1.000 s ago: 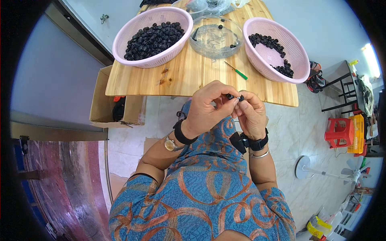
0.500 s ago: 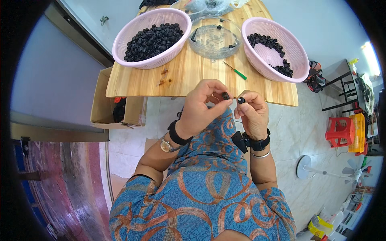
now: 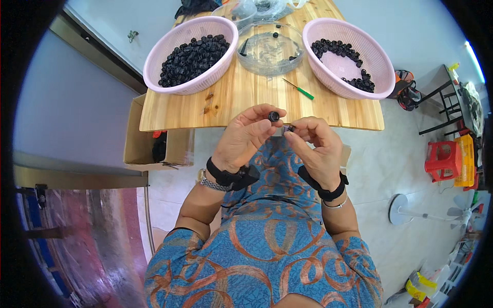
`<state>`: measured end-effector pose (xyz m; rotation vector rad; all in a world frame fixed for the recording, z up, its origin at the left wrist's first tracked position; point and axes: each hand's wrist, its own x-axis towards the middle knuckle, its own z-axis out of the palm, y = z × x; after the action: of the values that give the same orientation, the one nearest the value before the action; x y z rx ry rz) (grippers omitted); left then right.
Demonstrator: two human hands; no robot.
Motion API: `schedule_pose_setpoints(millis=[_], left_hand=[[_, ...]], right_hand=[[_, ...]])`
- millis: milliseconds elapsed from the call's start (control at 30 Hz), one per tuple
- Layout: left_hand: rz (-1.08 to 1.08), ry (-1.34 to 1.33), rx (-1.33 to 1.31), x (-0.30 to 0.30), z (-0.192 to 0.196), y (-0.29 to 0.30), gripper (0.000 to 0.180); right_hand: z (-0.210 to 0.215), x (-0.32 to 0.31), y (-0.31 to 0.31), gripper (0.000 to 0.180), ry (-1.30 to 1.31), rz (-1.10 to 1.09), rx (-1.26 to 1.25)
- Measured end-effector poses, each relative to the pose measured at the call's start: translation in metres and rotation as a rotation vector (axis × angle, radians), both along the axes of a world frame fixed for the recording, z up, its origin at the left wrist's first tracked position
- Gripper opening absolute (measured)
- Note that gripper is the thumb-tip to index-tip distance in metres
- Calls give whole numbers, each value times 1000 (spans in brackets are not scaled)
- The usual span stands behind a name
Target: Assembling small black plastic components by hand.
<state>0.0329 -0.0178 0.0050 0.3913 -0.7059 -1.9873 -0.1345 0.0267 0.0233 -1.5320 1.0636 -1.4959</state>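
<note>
My left hand (image 3: 248, 136) pinches a small black round cap (image 3: 273, 116) between thumb and fingertips, just below the front edge of the wooden table (image 3: 226, 105). My right hand (image 3: 316, 145) is beside it, holding a second small black piece (image 3: 290, 128) at its fingertips. The two pieces are a little apart. Both wrists carry black bands. On the table stand a pink basket (image 3: 191, 53) heaped with black caps at the left, a second pink basket (image 3: 341, 56) partly filled with them at the right, and a clear round dish (image 3: 269, 47) between them.
A thin green-handled tool (image 3: 299, 89) lies on the table in front of the dish. An open cardboard box (image 3: 149, 142) sits on the floor to the left of the table. Red and yellow plastic stools (image 3: 452, 160) and a floor fan (image 3: 429, 211) stand at the right.
My hands have drawn apart: one black piece is now in my left fingers and the other in my right, where a second ago both hands were closed together around them.
</note>
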Motion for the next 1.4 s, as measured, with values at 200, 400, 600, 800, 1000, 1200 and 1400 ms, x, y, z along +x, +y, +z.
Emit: schedule_pose_setpoints(millis=[200, 400, 600, 800, 1000, 1200, 1400], left_hand=[[-41, 90, 75, 3, -12, -3, 24], [-64, 156, 101, 0, -11, -5, 23], [-41, 49, 0, -5, -8, -2, 21], [-4, -16, -32, -11, -10, -1, 21], [-28, -16, 7, -14, -6, 0, 24], [-39, 6, 27, -15, -8, 0, 25], [-40, -6, 16, -17, -9, -1, 24]], right_hand=[[10, 5, -4, 15, 124, -59, -42], [11, 4, -6, 17, 201, -101, -86], [9, 2, -6, 18, 275, -122, -129], [10, -1, -4, 17, 331, -155, -138], [12, -3, -3, 17, 375, -193, -174], [12, -6, -3, 18, 409, -192, -179], [11, -9, -3, 19, 437, -197, -173]])
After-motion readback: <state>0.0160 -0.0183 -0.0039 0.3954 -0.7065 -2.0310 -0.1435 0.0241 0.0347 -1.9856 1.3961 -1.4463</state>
